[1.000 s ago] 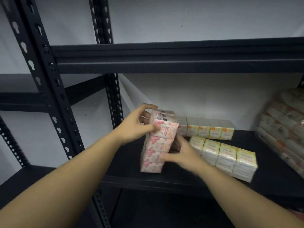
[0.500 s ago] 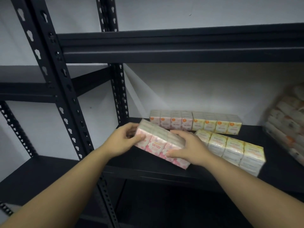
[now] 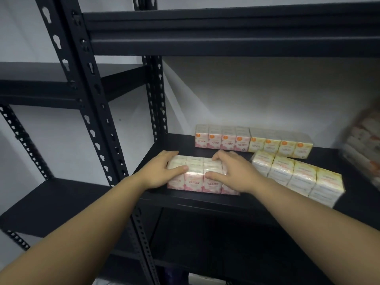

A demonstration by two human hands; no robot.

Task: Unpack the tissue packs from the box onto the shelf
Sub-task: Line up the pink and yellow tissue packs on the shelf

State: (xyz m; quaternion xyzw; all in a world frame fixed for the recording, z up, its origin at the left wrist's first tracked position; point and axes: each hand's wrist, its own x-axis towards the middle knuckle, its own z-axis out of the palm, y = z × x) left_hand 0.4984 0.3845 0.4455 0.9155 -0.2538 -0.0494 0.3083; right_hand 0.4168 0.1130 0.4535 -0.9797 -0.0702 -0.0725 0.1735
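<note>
A pink tissue pack (image 3: pixel 196 177) lies flat on the black shelf (image 3: pixel 185 202), close to its front edge. My left hand (image 3: pixel 162 171) grips the pack's left end, thumb on top. My right hand (image 3: pixel 232 173) lies over its right end, fingers curled on the top. A yellow tissue pack (image 3: pixel 296 177) lies just to the right, angled. Along the back wall stand a second pink pack (image 3: pixel 222 139) and a second yellow pack (image 3: pixel 280 146), side by side. The box is not in view.
Large wrapped bundles (image 3: pixel 364 149) are piled at the shelf's right end, blurred. A black perforated upright (image 3: pixel 90 103) stands left of my hands, another upright (image 3: pixel 156 95) at the back. The upper shelf (image 3: pixel 226 31) hangs overhead. A lower side shelf (image 3: pixel 51 204) lies at left.
The pink pack went from standing on end in my hands to tilted, then down flat on the shelf. Both hands have stayed on it throughout.
</note>
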